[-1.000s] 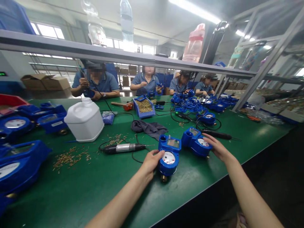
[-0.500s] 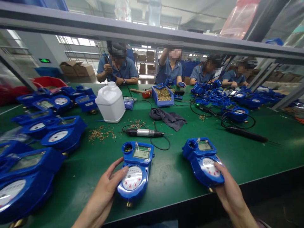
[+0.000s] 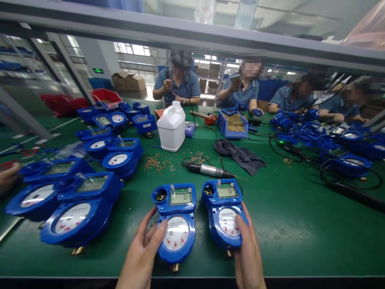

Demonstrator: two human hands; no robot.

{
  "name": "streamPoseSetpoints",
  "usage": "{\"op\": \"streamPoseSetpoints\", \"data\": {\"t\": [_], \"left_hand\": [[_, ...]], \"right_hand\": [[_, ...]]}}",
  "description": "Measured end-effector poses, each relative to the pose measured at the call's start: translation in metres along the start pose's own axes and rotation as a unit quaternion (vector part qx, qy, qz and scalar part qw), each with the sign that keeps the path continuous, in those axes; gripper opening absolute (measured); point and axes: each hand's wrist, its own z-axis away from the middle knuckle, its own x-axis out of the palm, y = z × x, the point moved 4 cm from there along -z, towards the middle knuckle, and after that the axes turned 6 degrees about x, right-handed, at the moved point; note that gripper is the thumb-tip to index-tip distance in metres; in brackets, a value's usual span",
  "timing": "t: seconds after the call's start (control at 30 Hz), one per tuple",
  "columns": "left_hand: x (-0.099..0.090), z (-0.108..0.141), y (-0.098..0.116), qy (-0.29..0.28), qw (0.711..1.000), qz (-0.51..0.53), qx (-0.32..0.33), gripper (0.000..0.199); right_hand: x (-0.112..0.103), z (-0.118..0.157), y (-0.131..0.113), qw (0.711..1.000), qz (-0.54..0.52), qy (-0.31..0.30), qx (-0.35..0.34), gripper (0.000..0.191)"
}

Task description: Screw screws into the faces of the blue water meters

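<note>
Two blue water meters stand side by side near the table's front edge, a narrow gap between them. My left hand (image 3: 144, 245) grips the left water meter (image 3: 175, 257) along its left side, thumb on the dial's edge. Around the right side of the right water meter (image 3: 221, 237) is my right hand (image 3: 249, 245), its thumb over the dial. Both meters have a small lit-grey display reading 0.2, a round open socket and a brass fitting at the bottom. Behind them lies an electric screwdriver (image 3: 207, 169), its bit pointing right.
More blue meters (image 3: 87, 212) crowd the left. Loose screws (image 3: 156, 162), a white jug (image 3: 171, 130), a grey cloth (image 3: 240, 155) and a blue bin of screws (image 3: 221, 127) lie beyond. A shelf beam (image 3: 192, 34) crosses overhead. Co-workers sit opposite; another person's hand (image 3: 9, 176) shows at far left.
My right hand has brought its water meter leftward, beside the left one, and turned it more upright. The view has swung left. A co-worker opposite has lowered a raised arm.
</note>
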Motion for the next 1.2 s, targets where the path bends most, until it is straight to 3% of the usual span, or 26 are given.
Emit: {"op": "streamPoseSetpoints", "data": {"t": [0.1,0.2,0.27,0.33,0.37,0.43,0.5,0.57,0.63,0.77,0.87,0.97,1.1,1.2], "left_hand": [[-0.007,-0.007,-0.007,-0.028,0.999,-0.018,0.003,0.081],[-0.023,-0.018,-0.016,-0.047,0.998,-0.049,0.002,0.079],[-0.036,-0.028,-0.016,-0.044,0.997,-0.059,0.011,0.076],[-0.05,-0.042,-0.006,-0.026,0.995,-0.081,0.047,0.071],[-0.054,-0.05,0.001,-0.016,0.992,-0.104,0.074,0.067],[-0.054,-0.069,0.021,-0.019,0.974,-0.178,0.137,0.055],[-0.038,-0.089,0.041,-0.058,0.947,-0.247,0.196,0.043],[-0.014,-0.112,0.056,-0.098,0.926,-0.273,0.243,0.033],[0.012,-0.135,0.065,-0.114,0.908,-0.289,0.28,0.027],[0.056,-0.178,0.067,-0.142,0.865,-0.34,0.341,0.022],[0.077,-0.2,0.064,-0.168,0.831,-0.379,0.371,0.024],[0.094,-0.217,0.063,-0.181,0.805,-0.406,0.392,0.026],[0.12,-0.232,0.058,-0.214,0.766,-0.436,0.421,0.033],[0.141,-0.23,0.046,-0.243,0.731,-0.467,0.435,0.055]], "right_hand": [[-0.005,-0.011,0.003,0.999,0.037,-0.019,0.033,0.074],[-0.026,-0.036,0.004,0.997,0.058,-0.003,0.041,0.088],[-0.041,-0.055,-0.008,0.997,0.075,0.0,0.006,0.089],[-0.046,-0.072,-0.035,0.987,0.143,-0.028,-0.061,0.076],[-0.045,-0.08,-0.055,0.971,0.202,-0.019,-0.126,0.064],[-0.027,-0.095,-0.091,0.898,0.379,-0.045,-0.22,0.041],[0.01,-0.111,-0.113,0.782,0.519,-0.142,-0.316,0.031],[0.047,-0.134,-0.117,0.726,0.553,-0.228,-0.34,0.023],[0.08,-0.157,-0.105,0.675,0.573,-0.314,-0.343,0.022],[0.114,-0.192,-0.067,0.606,0.605,-0.391,-0.338,0.047],[0.117,-0.202,-0.052,0.596,0.615,-0.392,-0.335,0.052],[0.116,-0.202,-0.057,0.613,0.608,-0.377,-0.334,0.06],[0.117,-0.203,-0.094,0.674,0.577,-0.329,-0.323,0.038],[0.114,-0.207,-0.13,0.735,0.532,-0.302,-0.294,0.03]]}}
